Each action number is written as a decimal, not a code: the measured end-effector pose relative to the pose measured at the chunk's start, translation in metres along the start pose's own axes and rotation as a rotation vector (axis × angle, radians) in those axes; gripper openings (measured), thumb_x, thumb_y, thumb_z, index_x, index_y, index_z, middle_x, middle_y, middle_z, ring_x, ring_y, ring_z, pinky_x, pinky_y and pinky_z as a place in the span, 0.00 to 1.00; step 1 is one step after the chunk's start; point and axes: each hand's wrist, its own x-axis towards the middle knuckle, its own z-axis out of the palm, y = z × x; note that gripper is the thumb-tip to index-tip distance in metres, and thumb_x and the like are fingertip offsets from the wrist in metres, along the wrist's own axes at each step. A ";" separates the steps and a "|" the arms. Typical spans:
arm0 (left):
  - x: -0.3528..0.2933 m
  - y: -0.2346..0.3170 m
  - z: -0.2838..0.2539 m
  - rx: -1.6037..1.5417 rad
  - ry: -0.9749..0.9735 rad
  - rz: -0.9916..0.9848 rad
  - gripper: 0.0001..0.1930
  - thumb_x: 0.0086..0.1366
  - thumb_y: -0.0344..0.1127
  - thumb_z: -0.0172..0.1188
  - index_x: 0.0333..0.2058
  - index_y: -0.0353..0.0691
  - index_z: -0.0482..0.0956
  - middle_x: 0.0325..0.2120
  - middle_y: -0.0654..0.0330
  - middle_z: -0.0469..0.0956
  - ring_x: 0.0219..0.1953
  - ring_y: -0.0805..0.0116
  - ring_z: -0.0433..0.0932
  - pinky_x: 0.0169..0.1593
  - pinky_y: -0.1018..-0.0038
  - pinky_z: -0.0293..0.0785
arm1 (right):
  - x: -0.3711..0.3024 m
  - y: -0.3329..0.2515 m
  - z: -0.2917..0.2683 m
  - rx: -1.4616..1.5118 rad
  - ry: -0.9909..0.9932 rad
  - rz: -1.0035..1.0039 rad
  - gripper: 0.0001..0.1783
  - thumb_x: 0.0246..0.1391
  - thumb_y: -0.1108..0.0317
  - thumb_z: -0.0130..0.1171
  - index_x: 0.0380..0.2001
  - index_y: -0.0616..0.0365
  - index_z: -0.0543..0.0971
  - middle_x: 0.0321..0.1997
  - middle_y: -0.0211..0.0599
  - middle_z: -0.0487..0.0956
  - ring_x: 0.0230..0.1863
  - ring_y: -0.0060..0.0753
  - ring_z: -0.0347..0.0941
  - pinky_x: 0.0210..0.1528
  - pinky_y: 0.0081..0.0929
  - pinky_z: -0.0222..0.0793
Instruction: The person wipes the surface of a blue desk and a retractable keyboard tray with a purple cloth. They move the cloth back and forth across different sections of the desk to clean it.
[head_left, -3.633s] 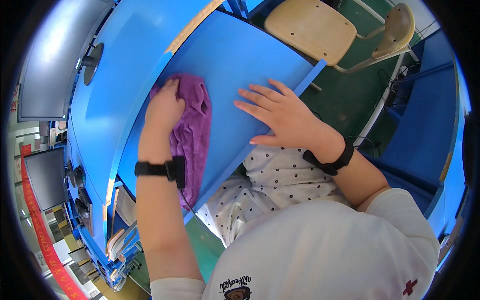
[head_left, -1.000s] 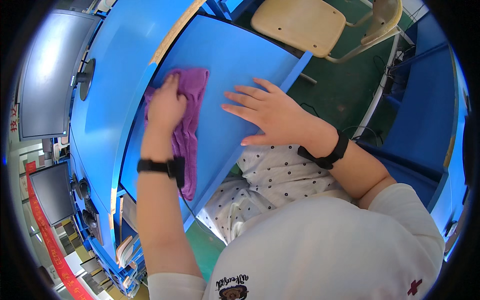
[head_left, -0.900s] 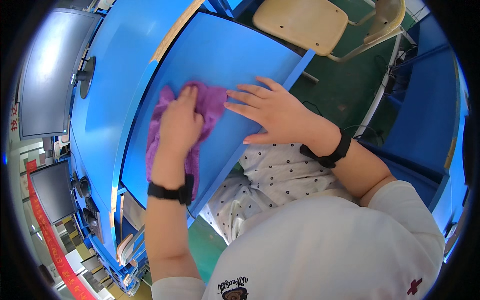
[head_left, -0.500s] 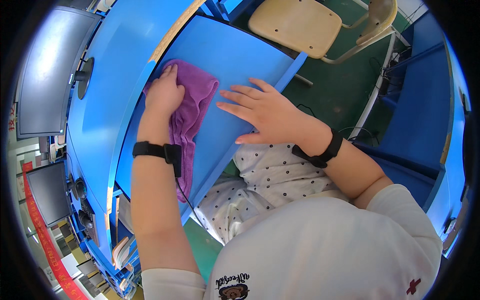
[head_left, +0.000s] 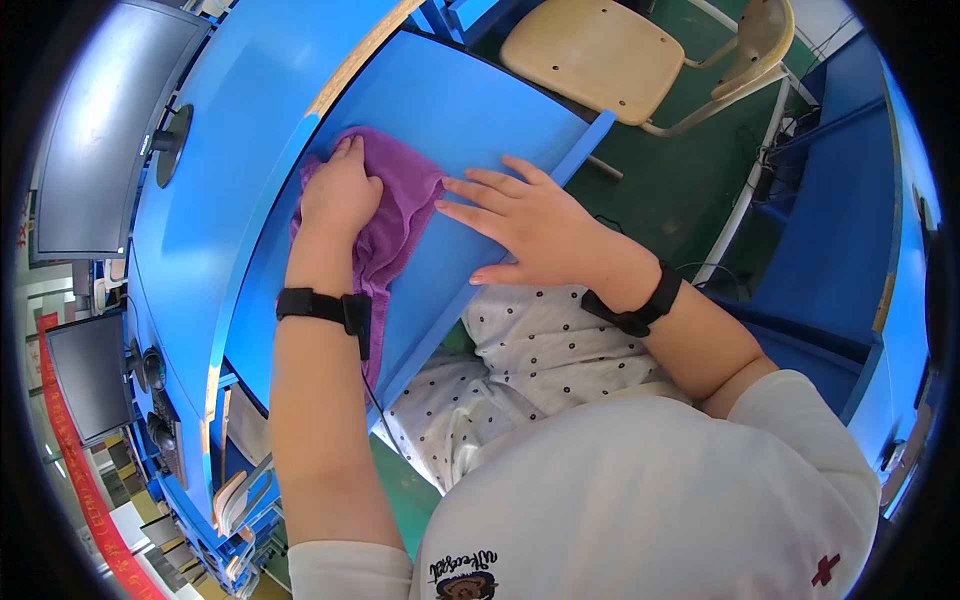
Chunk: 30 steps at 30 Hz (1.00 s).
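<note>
A purple cloth (head_left: 405, 195) lies rumpled on the blue pull-out shelf (head_left: 470, 110) under the desk top. My left hand (head_left: 340, 198) presses on its upper left part, the fingers together and pushed into the fabric. Folds of the cloth run back beside my left wrist, partly hidden under the forearm. My right hand (head_left: 530, 225) holds nothing; its fingers are spread over the shelf's front part, the fingertips close to the cloth's right corner. Whether they touch the shelf or the cloth I cannot tell.
On the blue desk top (head_left: 230, 110) to the left stands a monitor (head_left: 110, 130), with another monitor (head_left: 90, 380) farther down. A raised lip edges the shelf above my lap. A beige chair (head_left: 595, 55) stands beyond. A thin cable (head_left: 385, 425) hangs from my left wristband.
My left hand has shifted slightly right and toward me, pushing the cloth along. The cloth is more bunched, and its right corner now reaches near my right fingertips. My right hand has barely moved.
</note>
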 end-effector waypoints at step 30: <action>-0.026 0.014 -0.001 -0.052 0.000 0.008 0.34 0.55 0.32 0.58 0.63 0.33 0.68 0.62 0.48 0.70 0.51 0.47 0.79 0.54 0.58 0.78 | 0.000 0.000 -0.002 -0.003 -0.026 0.000 0.46 0.51 0.42 0.65 0.69 0.51 0.64 0.71 0.41 0.67 0.71 0.43 0.62 0.73 0.52 0.51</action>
